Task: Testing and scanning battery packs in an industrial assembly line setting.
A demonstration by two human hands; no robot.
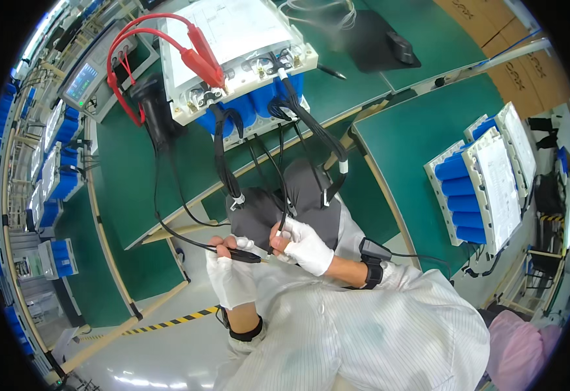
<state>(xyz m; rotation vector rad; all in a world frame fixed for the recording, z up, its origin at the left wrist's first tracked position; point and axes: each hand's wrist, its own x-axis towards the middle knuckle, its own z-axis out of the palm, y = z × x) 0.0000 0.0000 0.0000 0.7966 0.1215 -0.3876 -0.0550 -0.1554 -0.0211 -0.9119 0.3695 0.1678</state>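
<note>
My left hand (231,279), in a white glove with bare fingertips, pinches a slim black test probe (244,256); its lead runs up and away to the left. Close beside it, my right hand (308,247), gloved the same way, has its fingers closed on the end of a black cable (284,192). That cable hangs from a battery pack (249,111) with blue cells and a white frame on the bench. Other sleeved black wire bundles (321,133) droop from the pack's near edge. The probe tip points toward my right hand, whose fingers hide the cable end.
Two red clips (201,64) sit on the pack's top near its edge. A meter with a lit screen (81,81) and a dark cylindrical object (151,104) stand to the left. More blue-celled packs (461,195) rest on the right bench. A computer mouse (400,47) lies on a black mat.
</note>
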